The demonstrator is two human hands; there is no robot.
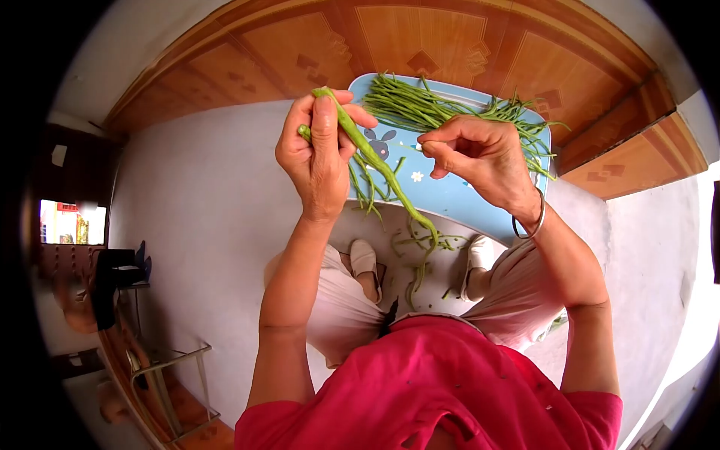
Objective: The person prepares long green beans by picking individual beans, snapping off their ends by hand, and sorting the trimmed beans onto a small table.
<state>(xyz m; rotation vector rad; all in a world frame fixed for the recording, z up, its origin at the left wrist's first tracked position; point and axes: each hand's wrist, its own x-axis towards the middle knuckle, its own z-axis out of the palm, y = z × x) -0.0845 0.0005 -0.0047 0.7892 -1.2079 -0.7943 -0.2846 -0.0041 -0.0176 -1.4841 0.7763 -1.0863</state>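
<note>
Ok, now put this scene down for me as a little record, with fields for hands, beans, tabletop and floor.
Left hand: the left hand grips green beans, one slanting out past the fingers
Right hand: the right hand has thumb and finger pinched together; anything between them is too small to tell
Right wrist: bangle
Tabletop: blue tabletop with rabbit and flower prints
Far side of tabletop: bunch of long beans
Floor: bean pieces between the pale shoes
</note>
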